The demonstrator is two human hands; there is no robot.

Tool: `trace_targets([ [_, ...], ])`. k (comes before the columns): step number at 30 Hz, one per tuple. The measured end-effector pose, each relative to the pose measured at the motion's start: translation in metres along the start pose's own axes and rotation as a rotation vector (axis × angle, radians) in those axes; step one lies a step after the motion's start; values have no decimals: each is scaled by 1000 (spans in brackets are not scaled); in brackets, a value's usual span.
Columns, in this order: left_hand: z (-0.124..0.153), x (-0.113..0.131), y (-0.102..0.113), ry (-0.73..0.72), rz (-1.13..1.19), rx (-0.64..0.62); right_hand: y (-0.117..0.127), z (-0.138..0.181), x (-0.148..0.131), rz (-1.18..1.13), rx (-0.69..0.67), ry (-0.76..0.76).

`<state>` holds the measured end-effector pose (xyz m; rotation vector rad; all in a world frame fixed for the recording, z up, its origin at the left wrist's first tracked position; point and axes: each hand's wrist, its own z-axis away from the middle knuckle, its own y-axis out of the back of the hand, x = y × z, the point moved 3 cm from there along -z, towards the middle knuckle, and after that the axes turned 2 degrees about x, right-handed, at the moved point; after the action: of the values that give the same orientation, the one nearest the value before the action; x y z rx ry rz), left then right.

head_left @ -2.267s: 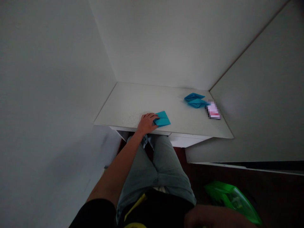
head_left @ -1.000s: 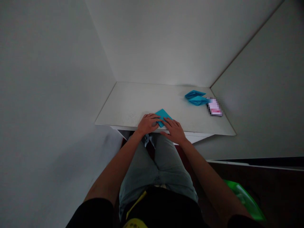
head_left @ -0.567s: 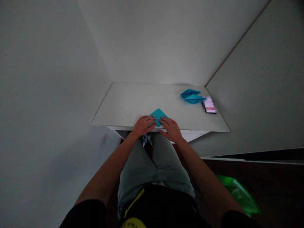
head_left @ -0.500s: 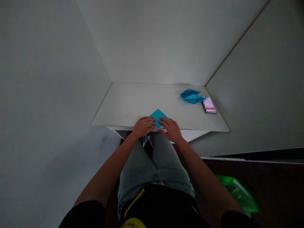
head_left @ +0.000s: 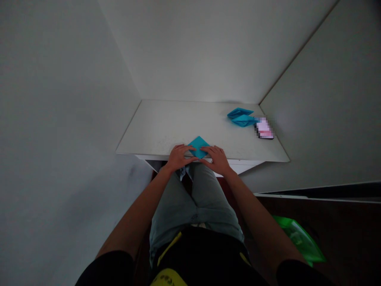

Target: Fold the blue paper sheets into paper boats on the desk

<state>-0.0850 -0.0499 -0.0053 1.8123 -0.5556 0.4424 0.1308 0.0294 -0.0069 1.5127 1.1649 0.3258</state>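
A folded blue sheet of paper (head_left: 199,145), diamond-shaped, lies at the front edge of the white tabletop. From its left side my left hand (head_left: 177,157) holds it, fingers on top and thumb at the lower corner. My right hand (head_left: 218,159) grips the right side in the same way, its thumb close to the left one near the bottom point. Fingertips of both hands cover the paper's side corners.
Two blue folded paper pieces (head_left: 241,118) sit at the back right of the white tabletop (head_left: 166,123). Beside them lies a phone-like object (head_left: 264,129), its surface pixelated. Walls enclose the tabletop. A green plastic bag (head_left: 300,238) rests on the dark floor at right.
Both thumbs have come inward to the paper's bottom corner, and the fingers have shifted slightly on its sides. The whole view has moved a little.
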Motion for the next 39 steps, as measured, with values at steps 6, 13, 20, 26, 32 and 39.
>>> trace_targets([
  [6, -2, 4, 3, -36, 31, -38, 3, -2, 4, -30, 13, -21],
  [13, -7, -4, 0, -42, 103, -35, 0, -4, 10, -84, 23, -14],
  [20, -7, -9, -2, -35, 154, -30, 0, -4, 13, -116, 41, 14],
  [26, -6, -8, 0, 5, 150, -27, -1, -3, 12, -104, 54, 17],
  [32, -7, -10, -1, 9, 137, -35, 0, -3, 10, -123, 70, 7],
  [39, -7, -7, 0, 0, 141, -11, 0, -9, 11, -172, 69, -43],
])
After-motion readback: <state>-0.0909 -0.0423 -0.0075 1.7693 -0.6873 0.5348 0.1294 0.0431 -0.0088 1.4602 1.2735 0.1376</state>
